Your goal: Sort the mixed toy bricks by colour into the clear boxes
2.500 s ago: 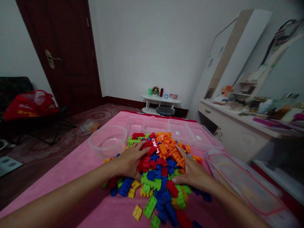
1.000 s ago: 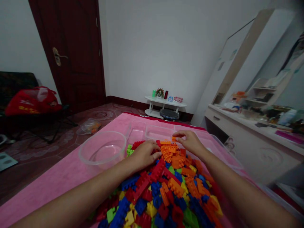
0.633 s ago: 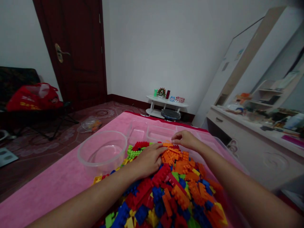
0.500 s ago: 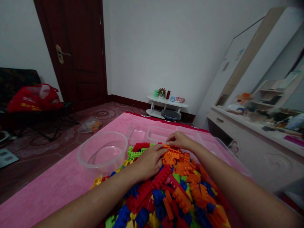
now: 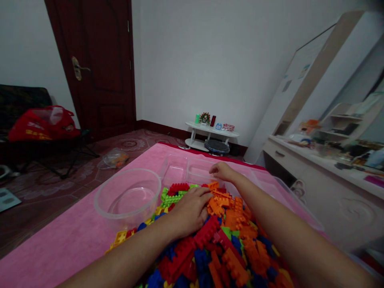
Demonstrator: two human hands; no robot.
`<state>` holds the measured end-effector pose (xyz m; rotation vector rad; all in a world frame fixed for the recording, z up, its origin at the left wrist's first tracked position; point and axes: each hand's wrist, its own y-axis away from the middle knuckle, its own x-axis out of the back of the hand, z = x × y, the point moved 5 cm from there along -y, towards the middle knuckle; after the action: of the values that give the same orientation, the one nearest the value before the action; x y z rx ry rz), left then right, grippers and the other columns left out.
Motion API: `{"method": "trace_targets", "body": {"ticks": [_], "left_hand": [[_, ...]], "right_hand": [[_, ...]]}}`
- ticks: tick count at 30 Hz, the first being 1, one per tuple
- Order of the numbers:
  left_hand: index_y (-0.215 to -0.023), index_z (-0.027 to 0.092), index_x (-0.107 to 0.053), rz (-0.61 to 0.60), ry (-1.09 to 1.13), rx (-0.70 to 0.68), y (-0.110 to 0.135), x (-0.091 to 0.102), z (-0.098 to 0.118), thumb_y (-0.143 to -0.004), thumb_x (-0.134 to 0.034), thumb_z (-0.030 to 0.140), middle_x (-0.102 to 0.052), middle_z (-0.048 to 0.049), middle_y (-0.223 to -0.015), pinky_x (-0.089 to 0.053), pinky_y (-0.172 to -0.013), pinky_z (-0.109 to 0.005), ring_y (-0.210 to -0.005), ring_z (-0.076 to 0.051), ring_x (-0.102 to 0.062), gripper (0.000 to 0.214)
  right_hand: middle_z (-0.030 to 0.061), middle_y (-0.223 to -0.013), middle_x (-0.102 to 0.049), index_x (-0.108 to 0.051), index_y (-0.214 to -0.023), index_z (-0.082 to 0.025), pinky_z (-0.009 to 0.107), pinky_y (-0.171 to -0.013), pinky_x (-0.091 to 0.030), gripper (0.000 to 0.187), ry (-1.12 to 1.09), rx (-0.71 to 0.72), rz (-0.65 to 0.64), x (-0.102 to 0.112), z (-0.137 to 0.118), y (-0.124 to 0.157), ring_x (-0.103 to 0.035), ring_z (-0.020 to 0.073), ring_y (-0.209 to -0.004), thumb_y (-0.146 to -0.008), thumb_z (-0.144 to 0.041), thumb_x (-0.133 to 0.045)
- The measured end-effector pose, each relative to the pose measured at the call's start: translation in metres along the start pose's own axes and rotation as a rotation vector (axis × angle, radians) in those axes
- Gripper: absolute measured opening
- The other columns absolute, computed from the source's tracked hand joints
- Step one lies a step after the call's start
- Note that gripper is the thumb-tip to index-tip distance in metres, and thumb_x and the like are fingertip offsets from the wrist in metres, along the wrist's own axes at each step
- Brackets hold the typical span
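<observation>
A big heap of toy building bricks [image 5: 207, 232] in red, orange, blue, green and yellow lies in front of me. Palm down, my left hand [image 5: 192, 210] rests on the heap with its fingers stretched toward the orange bricks [image 5: 220, 200]. My right hand [image 5: 223, 172] hovers just beyond the heap's far edge, over a clear divided tray [image 5: 199, 170]. Its fingers are loosely bent and apart, with nothing visible in them. Left of the heap stands a round clear plastic tub [image 5: 129, 216], with nothing seen inside it.
A pink cloth [image 5: 60, 248] covers the table. To the right is a white dresser [image 5: 300, 160] with assorted items on it. A small white stand [image 5: 195, 142] is by the far wall. At the left, a red bag [image 5: 45, 124] sits near a dark door [image 5: 105, 80].
My right hand has lifted off the orange bricks, rising slightly away from the heap. My left hand stays on the bricks, nearly in place. The view has shifted a little.
</observation>
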<state>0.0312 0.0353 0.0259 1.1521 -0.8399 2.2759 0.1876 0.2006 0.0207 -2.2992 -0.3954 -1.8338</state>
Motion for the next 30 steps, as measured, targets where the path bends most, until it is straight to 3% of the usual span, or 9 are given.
{"method": "trace_targets", "body": {"ticks": [3, 6, 10, 14, 18, 21, 24, 26, 30], "left_hand": [[-0.125, 0.021, -0.054, -0.008, -0.004, 0.009, 0.0, 0.001, 0.001, -0.081, -0.044, 0.016, -0.048, -0.0059, -0.136, -0.034, -0.106, -0.039, -0.123, -0.023, -0.042, 0.046], [-0.124, 0.02, -0.054, -0.018, -0.005, 0.013, 0.001, 0.001, 0.001, -0.081, -0.043, 0.017, -0.048, -0.0061, -0.136, -0.033, -0.107, -0.039, -0.123, -0.023, -0.042, 0.045], [-0.125, 0.02, -0.054, -0.01, -0.007, 0.015, 0.0, 0.0, 0.0, -0.081, -0.043, 0.017, -0.047, -0.0057, -0.136, -0.033, -0.107, -0.038, -0.124, -0.023, -0.042, 0.045], [-0.122, 0.02, -0.056, 0.009, -0.012, 0.004, -0.001, -0.001, 0.0, -0.081, -0.043, 0.017, -0.049, -0.0055, -0.135, -0.034, -0.107, -0.036, -0.123, -0.022, -0.043, 0.042], [-0.119, 0.019, -0.057, 0.009, 0.008, -0.009, 0.001, -0.001, 0.001, -0.083, -0.042, 0.018, -0.051, -0.007, -0.132, -0.034, -0.106, -0.035, -0.121, -0.022, -0.044, 0.039], [-0.12, 0.019, -0.057, 0.07, 0.054, 0.01, 0.002, 0.004, 0.0, -0.086, -0.041, 0.02, -0.052, -0.0085, -0.129, -0.037, -0.104, -0.033, -0.118, -0.021, -0.048, 0.038], [-0.118, 0.017, -0.06, 0.152, 0.058, 0.04, 0.002, 0.014, -0.006, -0.088, -0.04, 0.024, -0.056, -0.0098, -0.123, -0.039, -0.101, -0.033, -0.114, -0.021, -0.051, 0.036], [-0.113, 0.016, -0.064, 0.152, 0.055, 0.046, 0.002, 0.021, -0.008, -0.088, -0.043, 0.026, -0.061, -0.0094, -0.116, -0.041, -0.098, -0.033, -0.11, -0.021, -0.054, 0.033], [-0.11, 0.017, -0.065, 0.121, 0.071, 0.047, 0.011, 0.044, -0.001, -0.087, -0.049, 0.029, -0.066, -0.0077, -0.111, -0.043, -0.095, -0.034, -0.104, -0.021, -0.059, 0.03]], "right_hand": [[0.0075, -0.097, -0.069, -0.07, -0.095, -0.016, 0.026, -0.079, -0.047, 0.028, 0.063, -0.061, -0.055, -0.008, 0.006, -0.014, -0.062, 0.0183, -0.091, -0.069, -0.006, -0.067], [0.0061, -0.099, -0.065, -0.065, -0.099, -0.016, 0.031, -0.077, -0.051, 0.019, 0.086, -0.131, -0.168, -0.016, 0.008, -0.022, -0.062, 0.0169, -0.087, -0.081, -0.021, -0.064], [0.0057, -0.105, -0.061, -0.06, -0.105, -0.015, 0.034, -0.075, -0.053, 0.024, 0.083, -0.202, -0.265, -0.022, 0.005, -0.022, -0.06, 0.0161, -0.087, -0.09, -0.033, -0.053], [0.0047, -0.099, -0.063, -0.061, -0.1, -0.014, 0.031, -0.07, -0.053, 0.021, 0.027, -0.181, -0.205, -0.011, -0.004, -0.016, -0.061, 0.0143, -0.081, -0.089, -0.031, -0.055], [0.0016, -0.072, -0.064, -0.064, -0.083, -0.009, 0.022, -0.062, -0.048, 0.011, -0.12, -0.077, -0.025, 0.025, -0.02, 0.003, -0.062, 0.0121, -0.068, -0.079, -0.018, -0.061], [0.0028, -0.073, -0.067, -0.064, -0.086, -0.01, 0.019, -0.06, -0.047, 0.015, -0.275, 0.021, 0.051, 0.05, -0.036, 0.041, -0.062, 0.012, -0.067, -0.074, -0.019, -0.06], [0.0058, -0.092, -0.068, -0.063, -0.098, -0.013, 0.025, -0.072, -0.051, 0.031, -0.436, 0.12, 0.082, 0.059, -0.049, 0.101, -0.064, 0.0152, -0.081, -0.075, -0.034, -0.06], [0.0085, -0.103, -0.067, -0.063, -0.099, -0.015, 0.032, -0.082, -0.051, 0.037, -0.486, 0.096, 0.134, 0.054, -0.048, 0.145, -0.063, 0.0208, -0.093, -0.072, -0.04, -0.063], [0.0136, -0.12, -0.061, -0.059, -0.114, -0.017, 0.043, -0.091, -0.049, 0.054, -0.467, -0.124, 0.184, 0.023, -0.026, 0.232, -0.057, 0.0292, -0.11, -0.075, -0.053, -0.059]]}}
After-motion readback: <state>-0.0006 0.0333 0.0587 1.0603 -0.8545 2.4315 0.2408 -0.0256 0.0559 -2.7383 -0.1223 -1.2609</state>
